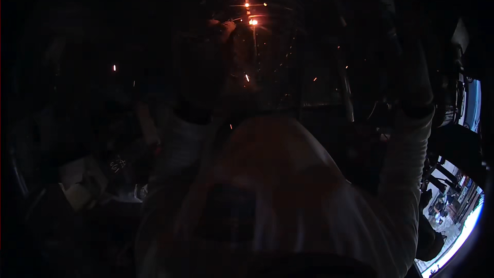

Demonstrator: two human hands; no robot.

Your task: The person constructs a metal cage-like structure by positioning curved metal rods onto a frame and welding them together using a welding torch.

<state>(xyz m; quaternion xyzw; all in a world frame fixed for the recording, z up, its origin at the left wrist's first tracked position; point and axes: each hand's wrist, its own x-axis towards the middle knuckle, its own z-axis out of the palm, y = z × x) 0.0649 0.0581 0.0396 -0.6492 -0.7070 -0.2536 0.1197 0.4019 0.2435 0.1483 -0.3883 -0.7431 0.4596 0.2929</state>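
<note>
Most of the picture is very dark. A small orange-white glow [253, 22] burns at the top middle, with sparks [247, 77] scattered around it. Below it runs a thin, faintly lit straight edge [255, 44]. My left hand [203, 74], in a dark glove, reaches up toward the glow from a pale sleeve [180, 141]; its fingers are lost in shadow. Orange light catches a rough surface just left of the glow. Far to the right, my right hand [415, 85] is raised, also dark-gloved. Its fingers and anything in them are hidden.
Pale clothing [283, 175] over my body fills the lower middle. A pale, box-like piece [82, 180] lies at the lower left. A light upright bar [348, 95] stands right of the middle. Daylight shows a cluttered area [450, 201] at the right rim.
</note>
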